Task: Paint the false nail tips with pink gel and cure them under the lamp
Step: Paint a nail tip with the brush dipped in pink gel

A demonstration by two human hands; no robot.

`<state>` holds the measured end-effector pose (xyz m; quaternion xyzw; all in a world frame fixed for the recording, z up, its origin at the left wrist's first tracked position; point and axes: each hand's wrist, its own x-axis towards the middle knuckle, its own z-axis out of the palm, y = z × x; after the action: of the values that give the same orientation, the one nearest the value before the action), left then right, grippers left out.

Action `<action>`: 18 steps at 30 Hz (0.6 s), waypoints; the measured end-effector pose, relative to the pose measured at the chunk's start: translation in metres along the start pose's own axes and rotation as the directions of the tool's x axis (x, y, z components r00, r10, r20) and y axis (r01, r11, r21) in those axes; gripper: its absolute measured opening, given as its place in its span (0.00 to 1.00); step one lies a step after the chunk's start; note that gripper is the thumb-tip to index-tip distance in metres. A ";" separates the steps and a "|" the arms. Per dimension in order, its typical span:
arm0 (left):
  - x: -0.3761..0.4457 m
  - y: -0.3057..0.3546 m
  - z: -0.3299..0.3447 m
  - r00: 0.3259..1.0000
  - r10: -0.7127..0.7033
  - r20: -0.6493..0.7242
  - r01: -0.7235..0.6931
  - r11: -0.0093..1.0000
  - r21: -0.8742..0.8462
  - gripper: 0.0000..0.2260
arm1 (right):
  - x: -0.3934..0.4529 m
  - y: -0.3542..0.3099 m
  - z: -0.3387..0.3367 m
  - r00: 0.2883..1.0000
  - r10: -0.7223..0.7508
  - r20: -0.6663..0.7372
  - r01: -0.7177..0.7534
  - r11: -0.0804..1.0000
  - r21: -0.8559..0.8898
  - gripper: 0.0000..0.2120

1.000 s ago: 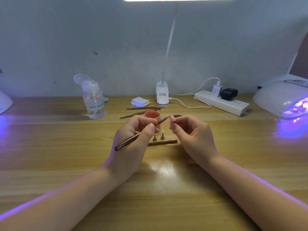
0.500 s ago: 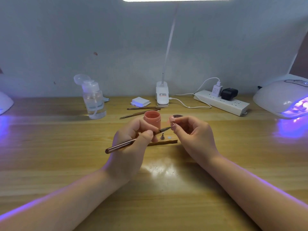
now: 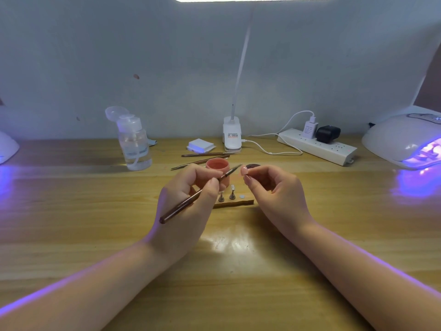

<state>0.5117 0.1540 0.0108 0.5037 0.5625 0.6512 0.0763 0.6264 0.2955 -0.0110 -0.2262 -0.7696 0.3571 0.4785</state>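
My left hand [image 3: 188,199] grips a brown brush [image 3: 191,199] between thumb and fingers, and its fine tip points up and right toward a pink false nail tip [image 3: 244,170]. My right hand [image 3: 276,194] pinches that nail tip by its small stand, just right of the brush tip. An open pink gel jar [image 3: 217,166] stands right behind my left fingers. A wooden strip [image 3: 235,203] below carries two metal nail stands [image 3: 226,196] and a small round disc. The curing lamp [image 3: 403,139] glows violet at the far right.
A clear pump bottle [image 3: 133,144] stands at the back left. White pads [image 3: 200,145], two spare brushes [image 3: 205,155], a clip lamp base [image 3: 231,137] and a power strip [image 3: 317,146] lie along the back. The dark jar lid [image 3: 253,166] sits behind my right fingers. Another lamp [image 3: 7,146] shows at the left edge.
My left hand swung the brush down and flat, then raised it again, and the tip now points at the nail tip. My right hand has stayed still.
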 end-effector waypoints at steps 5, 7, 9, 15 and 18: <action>0.001 0.001 0.002 0.997 -0.039 0.062 0.039 0.999 -0.006 0.07 | -0.001 -0.001 0.000 1.000 -0.021 0.011 0.021 0.999 -0.024 0.04; 0.000 0.000 0.001 0.998 -0.021 0.064 0.019 1.000 0.020 0.05 | 0.000 -0.001 -0.001 1.000 -0.022 0.010 0.022 0.999 -0.038 0.04; -0.001 0.001 0.000 0.999 -0.012 0.046 0.012 1.000 -0.002 0.06 | 0.000 -0.001 -0.001 1.000 -0.015 0.010 0.016 0.999 -0.038 0.04; 0.000 -0.001 0.002 0.996 -0.044 0.082 0.046 0.999 -0.028 0.06 | -0.001 -0.002 0.000 1.000 -0.020 0.009 0.020 0.998 -0.052 0.04; -0.001 -0.002 0.001 0.994 -0.037 0.098 0.042 0.998 -0.051 0.04 | 0.000 -0.002 -0.001 1.000 -0.008 0.021 0.009 0.999 -0.052 0.04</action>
<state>0.5123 0.1548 0.0086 0.5214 0.5506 0.6388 0.1297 0.6273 0.2940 -0.0095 -0.2317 -0.7847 0.3372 0.4656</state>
